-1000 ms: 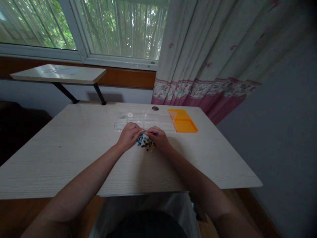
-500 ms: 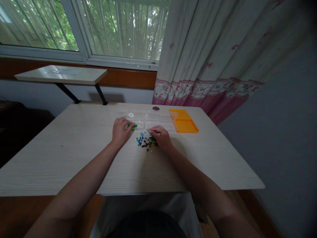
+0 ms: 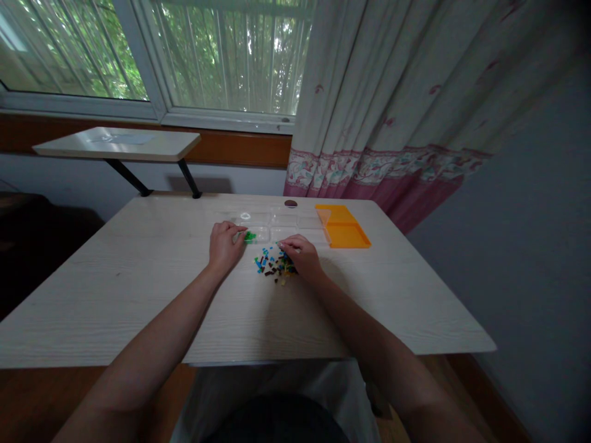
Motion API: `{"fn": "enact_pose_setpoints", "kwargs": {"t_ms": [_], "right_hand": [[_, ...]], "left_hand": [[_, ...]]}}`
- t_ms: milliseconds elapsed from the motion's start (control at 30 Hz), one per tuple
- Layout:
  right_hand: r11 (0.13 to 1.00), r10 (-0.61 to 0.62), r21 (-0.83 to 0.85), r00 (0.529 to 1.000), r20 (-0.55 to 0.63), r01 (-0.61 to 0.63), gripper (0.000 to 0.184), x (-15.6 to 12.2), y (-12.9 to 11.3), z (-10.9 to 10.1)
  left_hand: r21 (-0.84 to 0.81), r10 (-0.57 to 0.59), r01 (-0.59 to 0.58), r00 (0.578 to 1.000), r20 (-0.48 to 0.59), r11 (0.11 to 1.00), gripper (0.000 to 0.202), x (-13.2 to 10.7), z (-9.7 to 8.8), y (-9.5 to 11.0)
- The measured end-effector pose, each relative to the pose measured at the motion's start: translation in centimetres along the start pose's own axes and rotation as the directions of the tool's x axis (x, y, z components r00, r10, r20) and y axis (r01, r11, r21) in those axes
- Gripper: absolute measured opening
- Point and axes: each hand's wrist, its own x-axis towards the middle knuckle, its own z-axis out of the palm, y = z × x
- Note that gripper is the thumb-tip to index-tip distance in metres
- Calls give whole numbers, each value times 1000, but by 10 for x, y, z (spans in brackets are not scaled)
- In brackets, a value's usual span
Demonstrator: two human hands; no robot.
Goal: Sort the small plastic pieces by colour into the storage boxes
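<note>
My left hand [image 3: 225,245] lies over the left front of a clear compartment box [image 3: 283,232]. Its fingers are stretched forward with the thumb apart, beside small green bricks [image 3: 250,237] in a front compartment. My right hand [image 3: 301,253] is closed in a pinch near the box's front edge. A tiny light-coloured brick seems to sit at its fingertips, too small to make out well. Under and left of that hand lies a loose pile of small plastic bricks [image 3: 272,266], blue, dark brown, yellow and green. The right hand hides part of the pile.
An orange tray-like lid [image 3: 348,234] adjoins the box's right end. A dark round disc [image 3: 290,203] is set in the table [image 3: 152,277] behind the box. A raised shelf [image 3: 120,146] on black legs stands at the back left. A curtain [image 3: 369,123] hangs behind.
My left fingers have drawn back slightly to the left, showing more of the green bricks. My right hand stays pinched in nearly the same place. The view has tilted slightly.
</note>
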Motion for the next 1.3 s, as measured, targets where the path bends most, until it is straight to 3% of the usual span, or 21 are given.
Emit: {"fn": "enact_pose_setpoints", "kwargs": {"t_ms": [167, 300, 433, 1033, 1200, 1233, 1300], "right_hand": [[1000, -15, -1, 1000, -11, 15, 26, 0, -2, 1], [1000, -11, -8, 1000, 2, 11, 28, 0, -1, 2], [998, -65, -12, 997, 50, 65, 30, -1, -1, 3], [966, -207, -119, 965, 163, 227, 40, -4, -4, 7], [918, -231, -244, 921, 314, 314, 34, -1, -3, -6], [895, -235, -280, 899, 370, 348, 41, 0, -3, -11], [841, -236, -337, 847, 475, 424, 72, -2, -3, -20]], "left_hand": [[-75, 109, -103, 991, 83, 992, 23, -1, -5, 14], [-173, 258, -229, 951, 168, 958, 24, -6, -6, 34], [-205, 327, -286, 923, 204, 936, 26, -10, -4, 46], [-206, 330, -290, 922, 200, 934, 21, -10, -3, 45], [-205, 284, -244, 939, 194, 948, 20, -11, -4, 43], [-206, 265, -226, 947, 183, 952, 20, -11, -4, 42], [-209, 228, -194, 961, 158, 959, 20, -11, -5, 39]]}}
